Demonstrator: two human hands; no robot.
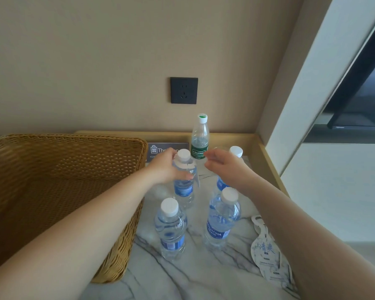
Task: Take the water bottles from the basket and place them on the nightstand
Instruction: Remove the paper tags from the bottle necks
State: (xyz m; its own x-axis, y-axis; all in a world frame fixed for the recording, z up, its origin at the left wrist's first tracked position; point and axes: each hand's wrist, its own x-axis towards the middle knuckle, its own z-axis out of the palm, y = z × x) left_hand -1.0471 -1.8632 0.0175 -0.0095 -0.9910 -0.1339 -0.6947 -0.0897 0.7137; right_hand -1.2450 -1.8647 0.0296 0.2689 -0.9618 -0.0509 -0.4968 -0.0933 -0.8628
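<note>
Several clear water bottles stand upright on the marble nightstand (195, 276). My left hand (166, 167) grips the upper part of a blue-labelled bottle (184, 187) that stands on the marble. My right hand (224, 167) hovers with loosely curled fingers, holding nothing, in front of another blue-labelled bottle (236, 151). A green-labelled bottle (200, 137) stands by the wall. Two more blue-labelled bottles (171, 228) (222, 217) stand nearer to me. The wicker basket (59, 191) sits on the left, and I see no bottles inside it.
A dark sign card (160, 150) leans against the wall behind the bottles. A paper door hanger (268, 254) lies at the right front of the marble. A black wall socket (183, 90) is above. A wooden rim (266, 161) borders the nightstand's right side.
</note>
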